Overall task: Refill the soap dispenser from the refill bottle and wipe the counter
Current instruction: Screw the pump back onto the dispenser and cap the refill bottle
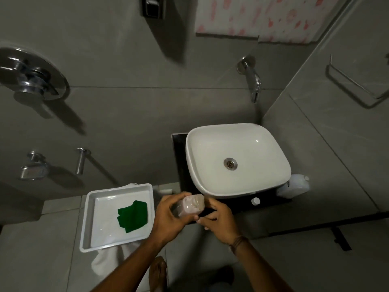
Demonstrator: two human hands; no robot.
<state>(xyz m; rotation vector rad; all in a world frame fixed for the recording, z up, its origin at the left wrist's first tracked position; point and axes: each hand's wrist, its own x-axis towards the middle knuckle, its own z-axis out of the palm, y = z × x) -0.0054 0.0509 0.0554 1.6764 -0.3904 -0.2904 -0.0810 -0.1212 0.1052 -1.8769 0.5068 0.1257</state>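
Dispenser wrapped in left hand; right hand fingers curled, contents hidden. I keep it upright over counter.

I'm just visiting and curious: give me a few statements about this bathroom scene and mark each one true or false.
1. The left hand holds the dispenser. True.
2. The green cloth lies in the sink. False: it lies in the white tray, left of the sink.
3. The white cap sits on the dark counter in front of the sink. True.
4. Water is running from the tap. False: no stream shows and the sink looks dry.
5. The refill bottle is in the right hand. False: it stands at the sink's right side, and that hand is by the dispenser.
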